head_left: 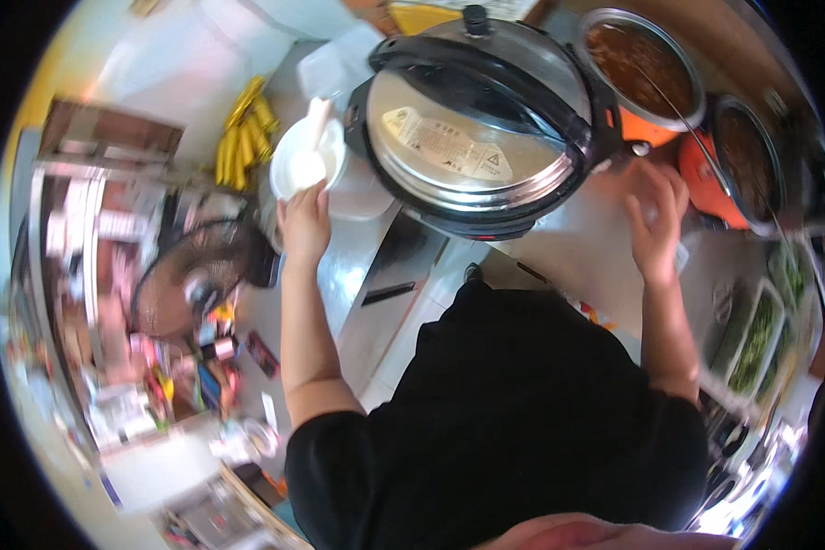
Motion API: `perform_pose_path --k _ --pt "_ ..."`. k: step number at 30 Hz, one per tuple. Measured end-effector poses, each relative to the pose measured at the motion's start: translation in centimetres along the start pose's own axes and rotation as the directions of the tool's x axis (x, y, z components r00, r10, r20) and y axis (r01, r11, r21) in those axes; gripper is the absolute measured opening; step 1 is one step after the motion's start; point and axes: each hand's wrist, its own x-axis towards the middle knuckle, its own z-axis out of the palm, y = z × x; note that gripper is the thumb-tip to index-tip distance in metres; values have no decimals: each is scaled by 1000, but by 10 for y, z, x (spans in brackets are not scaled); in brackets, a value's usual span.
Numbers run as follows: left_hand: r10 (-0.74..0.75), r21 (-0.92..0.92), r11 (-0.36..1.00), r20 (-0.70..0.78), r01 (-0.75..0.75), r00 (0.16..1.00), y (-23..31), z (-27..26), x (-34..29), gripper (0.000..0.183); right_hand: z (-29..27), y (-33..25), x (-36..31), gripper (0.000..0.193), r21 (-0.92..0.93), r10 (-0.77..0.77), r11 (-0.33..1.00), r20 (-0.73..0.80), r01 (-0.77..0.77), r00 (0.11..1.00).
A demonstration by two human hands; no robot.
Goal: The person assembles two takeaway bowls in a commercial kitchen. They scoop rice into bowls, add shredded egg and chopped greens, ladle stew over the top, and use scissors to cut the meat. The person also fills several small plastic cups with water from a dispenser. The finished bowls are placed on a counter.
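In front of me stands a big electric pressure cooker (472, 110), its steel lid on, with a black arched handle across it. To its left is a round white tub (284, 165), with a white paddle-like utensil (319, 119) slanting up out of it. My left hand (305, 225) is closed on the tub's near rim; its thumb and fingertips are partly hidden. My right hand (655, 220) is in the air right of the cooker, fingers bent and apart, holding nothing. Nearest to it is an orange pot (710, 183) of brown food.
Another orange pot (646, 128) of brown sauce stands behind, a thin metal handle (692, 133) leaning out. Yellow packets (246, 137) lie beyond the tub. A black fan (188, 280) is at left. Trays of greens (756, 339) line the right.
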Motion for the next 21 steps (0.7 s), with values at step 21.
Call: perform_pose_path --k 21 --pt "350 -115 918 -216 -380 911 -23 -9 21 28 55 -105 174 66 193 -132 981 652 5 747"
